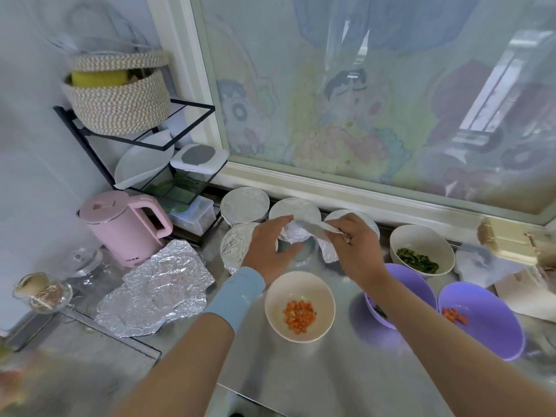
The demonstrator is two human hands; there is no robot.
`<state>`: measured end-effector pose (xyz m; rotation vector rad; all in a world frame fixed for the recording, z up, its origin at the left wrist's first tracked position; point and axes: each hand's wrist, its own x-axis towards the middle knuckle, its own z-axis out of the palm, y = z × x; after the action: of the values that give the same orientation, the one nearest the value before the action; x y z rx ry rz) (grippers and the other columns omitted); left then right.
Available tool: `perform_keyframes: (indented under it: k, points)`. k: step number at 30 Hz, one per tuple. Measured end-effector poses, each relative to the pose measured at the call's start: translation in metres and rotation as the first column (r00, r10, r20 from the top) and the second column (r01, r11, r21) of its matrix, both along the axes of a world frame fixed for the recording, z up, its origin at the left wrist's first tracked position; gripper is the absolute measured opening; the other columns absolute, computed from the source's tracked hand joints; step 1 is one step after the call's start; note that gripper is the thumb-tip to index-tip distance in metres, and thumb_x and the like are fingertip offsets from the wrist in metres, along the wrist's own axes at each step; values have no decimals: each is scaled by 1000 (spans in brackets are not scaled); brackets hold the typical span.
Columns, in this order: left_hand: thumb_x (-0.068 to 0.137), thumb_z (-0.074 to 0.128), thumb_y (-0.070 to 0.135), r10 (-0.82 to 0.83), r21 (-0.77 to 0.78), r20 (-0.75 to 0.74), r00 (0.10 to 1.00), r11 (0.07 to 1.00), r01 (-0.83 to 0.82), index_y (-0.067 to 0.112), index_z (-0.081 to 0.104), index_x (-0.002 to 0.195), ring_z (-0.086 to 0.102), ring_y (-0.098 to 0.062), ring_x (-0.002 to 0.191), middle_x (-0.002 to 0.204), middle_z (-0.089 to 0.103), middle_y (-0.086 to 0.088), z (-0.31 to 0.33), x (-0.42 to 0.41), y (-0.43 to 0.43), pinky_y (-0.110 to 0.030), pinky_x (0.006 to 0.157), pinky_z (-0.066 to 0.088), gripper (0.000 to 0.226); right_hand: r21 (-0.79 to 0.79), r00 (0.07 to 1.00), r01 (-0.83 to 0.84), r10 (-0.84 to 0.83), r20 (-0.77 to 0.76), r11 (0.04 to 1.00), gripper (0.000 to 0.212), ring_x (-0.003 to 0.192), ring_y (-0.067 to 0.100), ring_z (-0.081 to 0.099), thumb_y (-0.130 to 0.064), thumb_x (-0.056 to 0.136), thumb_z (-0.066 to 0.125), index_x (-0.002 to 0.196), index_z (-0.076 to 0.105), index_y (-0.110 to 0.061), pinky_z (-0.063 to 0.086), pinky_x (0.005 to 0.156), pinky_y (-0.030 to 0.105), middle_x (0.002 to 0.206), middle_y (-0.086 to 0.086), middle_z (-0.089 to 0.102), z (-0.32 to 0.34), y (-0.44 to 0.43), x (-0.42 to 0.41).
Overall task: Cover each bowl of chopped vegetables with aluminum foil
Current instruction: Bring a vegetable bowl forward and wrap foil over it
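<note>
Operator: Steel countertop [301,371], near to far?

Technician: Uncovered bowl of diced carrot [299,307] stands nearest. Beyond it, left hand [267,248] and right hand [358,248] each pinch one end of a foil sheet [310,231]. Four foil-covered bowls [244,206] stand behind.

Operator: Risks?

Technician: Pulling the sheet taut may tear it. The right forearm may knock the purple bowl [415,284] under it. Uneven crimping would leave gaps.

Operator: Markings?

Technician: Pink kettle [126,227] carries a small label, illegible.

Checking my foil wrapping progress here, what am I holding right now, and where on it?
A foil sheet, stretched between both hands: the left hand grips its left end, and the right hand pinches its right end.
</note>
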<state>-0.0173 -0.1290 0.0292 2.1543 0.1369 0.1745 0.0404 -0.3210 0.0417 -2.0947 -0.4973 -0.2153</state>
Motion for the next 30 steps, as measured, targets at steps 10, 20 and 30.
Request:
perform_keyframes:
  k: [10,20,30]
  points:
    - [101,45,22,237,48,-173,956,972,-232,19,54,82,48,-16,68,71,53,3,-15,3,19,-25,57,33,21,-3,741,236,-182,-647,972,43,61,17,52,-43,84,72,70,69,-2,43,62,28,64,4,62,-32,-12,11]
    - [93,48,-1,370,105,-132,920,928,-358,16,48,110,57,-22,87,101,56,-1,-87,-31,9,-29,73,46,24,-411,749,86,-331,-574,908,46,52,18,46,-39,95,52,57,46,-13,31,52,29,54,-1,49,-105,8,-20]
    - [85,68,19,214,301,0,977,931,-204,25,50,137,41,-23,126,141,44,-3,-119,-49,-13,-41,105,42,56,-391,838,135,-315,-446,911,40,65,17,59,-55,93,49,72,58,-22,43,59,34,64,-6,62,-127,6,-25]
